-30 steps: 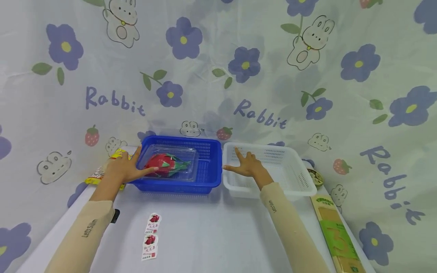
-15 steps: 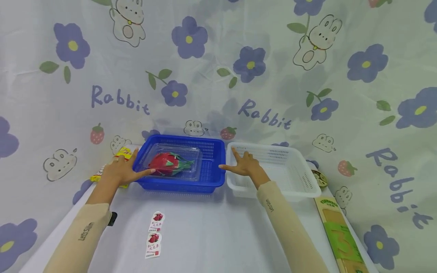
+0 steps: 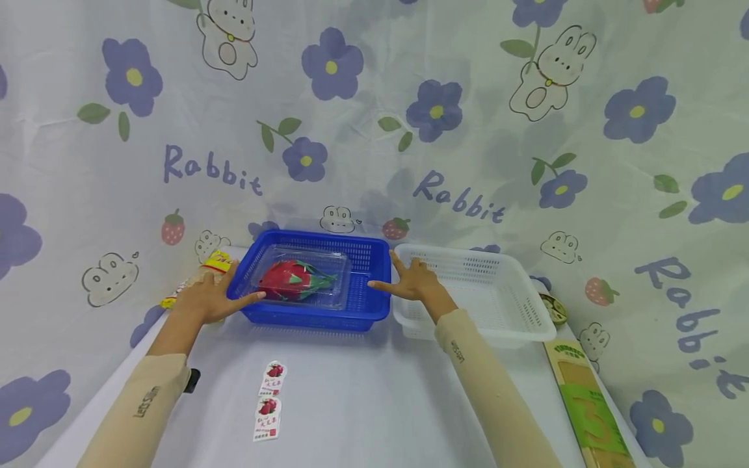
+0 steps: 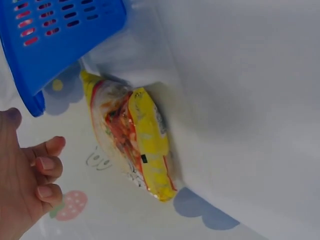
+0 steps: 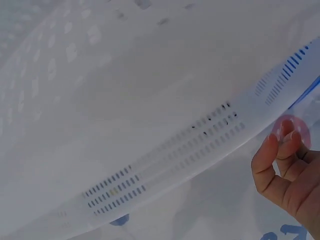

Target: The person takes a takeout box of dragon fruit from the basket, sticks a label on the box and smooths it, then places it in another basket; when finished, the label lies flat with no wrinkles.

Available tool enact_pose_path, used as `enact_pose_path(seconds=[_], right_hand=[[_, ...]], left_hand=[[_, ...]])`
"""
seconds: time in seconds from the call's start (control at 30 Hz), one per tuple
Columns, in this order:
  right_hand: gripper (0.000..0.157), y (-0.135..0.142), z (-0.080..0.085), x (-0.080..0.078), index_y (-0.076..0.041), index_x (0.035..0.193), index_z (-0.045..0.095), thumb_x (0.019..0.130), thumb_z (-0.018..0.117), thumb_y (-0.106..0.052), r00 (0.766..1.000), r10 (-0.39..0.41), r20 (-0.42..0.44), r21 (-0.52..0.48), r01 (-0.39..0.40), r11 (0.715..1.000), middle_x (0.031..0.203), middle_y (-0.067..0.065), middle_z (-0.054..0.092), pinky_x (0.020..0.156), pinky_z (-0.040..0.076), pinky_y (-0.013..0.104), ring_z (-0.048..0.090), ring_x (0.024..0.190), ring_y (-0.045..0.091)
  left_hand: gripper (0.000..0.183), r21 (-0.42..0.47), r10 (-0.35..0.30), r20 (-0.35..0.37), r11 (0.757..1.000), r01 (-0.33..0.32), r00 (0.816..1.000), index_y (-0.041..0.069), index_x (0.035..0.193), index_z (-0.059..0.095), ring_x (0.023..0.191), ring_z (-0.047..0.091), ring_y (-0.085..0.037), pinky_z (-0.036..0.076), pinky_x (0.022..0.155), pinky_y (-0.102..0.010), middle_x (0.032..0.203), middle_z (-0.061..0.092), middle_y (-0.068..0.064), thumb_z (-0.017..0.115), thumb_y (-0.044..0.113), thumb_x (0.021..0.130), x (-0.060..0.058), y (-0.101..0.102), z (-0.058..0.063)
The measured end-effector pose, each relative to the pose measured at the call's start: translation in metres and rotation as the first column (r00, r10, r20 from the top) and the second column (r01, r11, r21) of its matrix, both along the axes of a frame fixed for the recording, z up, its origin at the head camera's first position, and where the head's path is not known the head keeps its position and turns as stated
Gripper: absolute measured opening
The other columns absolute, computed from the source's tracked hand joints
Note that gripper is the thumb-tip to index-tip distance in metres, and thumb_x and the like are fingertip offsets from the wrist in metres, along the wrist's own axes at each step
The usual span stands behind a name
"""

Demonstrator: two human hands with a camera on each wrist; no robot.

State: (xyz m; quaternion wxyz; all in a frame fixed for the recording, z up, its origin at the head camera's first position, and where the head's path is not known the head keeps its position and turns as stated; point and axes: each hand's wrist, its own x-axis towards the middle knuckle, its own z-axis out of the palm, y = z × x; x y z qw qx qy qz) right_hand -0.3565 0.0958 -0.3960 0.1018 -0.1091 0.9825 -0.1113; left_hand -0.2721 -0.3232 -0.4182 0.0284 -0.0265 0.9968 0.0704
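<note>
A red and green dragon fruit (image 3: 289, 279) shows through a clear plastic box (image 3: 339, 286) in the blue basket (image 3: 328, 318). My left hand (image 3: 201, 300) is at that basket's left side, thumb stretched toward its front-left corner; contact is unclear. Over the seam between the blue basket and the white basket (image 3: 497, 338) is my right hand (image 3: 414, 283), its thumb reaching across the blue rim. Neither hand grips anything. In the left wrist view, a yellow-edged food bag (image 4: 132, 140) lies near my left hand. The right wrist view has my loosely bent fingers beside the white basket's wall.
Two dragon fruit stickers (image 3: 268, 417) lie on the white tabletop (image 3: 351, 403) in front of the blue basket. Along the right edge are a round tin (image 3: 554, 309) and a long green-banded packet (image 3: 588, 409). A patterned curtain (image 3: 374, 162) rises behind the baskets.
My right hand has shifted left, from the white basket toward the blue one. My left hand has drawn slightly away from the blue basket's left side. The head view has turned a little.
</note>
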Motion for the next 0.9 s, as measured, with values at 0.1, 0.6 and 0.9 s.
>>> enact_pose_path(seconds=[0.1, 0.6, 0.9], right_hand=[[0.106, -0.005, -0.002, -0.001, -0.037, 0.159, 0.0, 0.077, 0.041, -0.09, 1.0, 0.009, -0.02, 0.007, -0.009, 1.0, 0.162, 0.029, 0.013, 0.11, 0.027, 0.069, 0.019, 0.146, 0.052], [0.097, -0.046, -0.01, -0.006, -0.031, 0.16, 0.01, 0.084, 0.041, -0.083, 0.974, 0.136, -0.183, 0.039, -0.131, 0.991, 0.159, 0.028, 0.022, 0.108, 0.037, 0.06, 0.028, 0.143, 0.047], [0.097, -0.063, -0.025, -0.006, -0.032, 0.16, 0.01, 0.084, 0.038, -0.085, 0.963, 0.179, -0.2, 0.086, -0.165, 0.982, 0.156, 0.028, 0.028, 0.106, 0.042, 0.054, 0.031, 0.142, 0.046]], left_hand=[[0.114, -0.014, 0.001, 0.001, 1.0, -0.001, 1.0, 0.011, 0.159, 0.005, 0.128, 0.024, -0.072, 0.027, 0.093, -0.082, 0.149, 0.012, -0.048, 0.028, 0.091, 0.08, 0.0, -0.001, -0.002], [0.107, -0.002, 0.009, -0.007, 1.0, -0.009, 1.0, 0.017, 0.16, 0.004, 0.125, 0.029, -0.072, 0.033, 0.09, -0.081, 0.15, 0.017, -0.046, 0.026, 0.088, 0.083, 0.004, -0.009, -0.015], [0.107, 0.008, 0.023, 0.018, 1.0, -0.024, 1.0, 0.017, 0.16, 0.002, 0.127, 0.027, -0.072, 0.028, 0.093, -0.082, 0.15, 0.015, -0.046, 0.025, 0.089, 0.083, 0.004, -0.008, -0.019]])
